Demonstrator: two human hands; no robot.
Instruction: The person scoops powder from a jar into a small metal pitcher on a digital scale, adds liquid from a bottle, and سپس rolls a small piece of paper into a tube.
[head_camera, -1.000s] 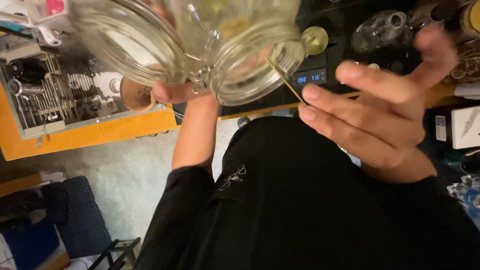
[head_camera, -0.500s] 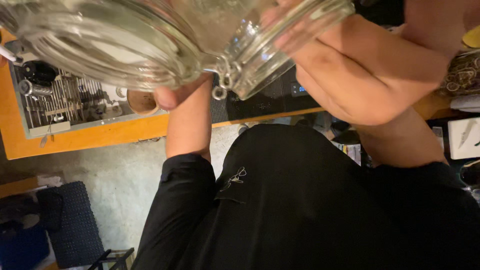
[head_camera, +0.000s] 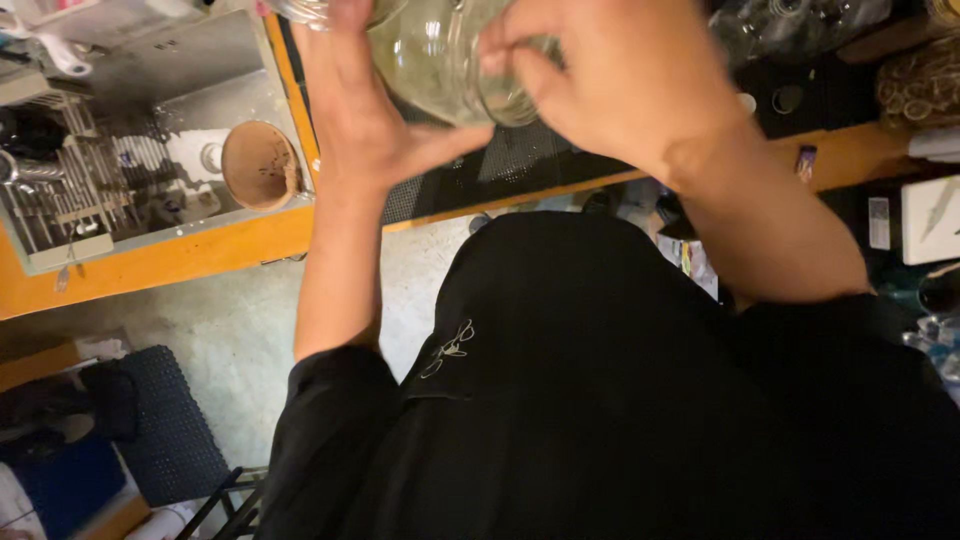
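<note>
A large clear glass jar (head_camera: 440, 70) is held up at the top of the head view, over the black mat of the counter. My left hand (head_camera: 365, 120) grips its left side with the thumb stretched under it. My right hand (head_camera: 610, 80) covers the jar's mouth on the right, fingers curled around the rim. The jar's top half is cut off by the frame edge. My black shirt fills the lower middle.
A metal sink (head_camera: 130, 170) with a dish rack and a brown bowl (head_camera: 258, 165) lies at left inside an orange wooden counter (head_camera: 200, 245). A black perforated mat (head_camera: 500, 165) covers the counter middle. Packages and glassware crowd the right. Below are a concrete floor and a dark floor mat (head_camera: 165, 440).
The jar has moved away from the camera toward the counter. My right hand, spread open beside the jar a second ago, has closed over its mouth. The thin stick is gone from view.
</note>
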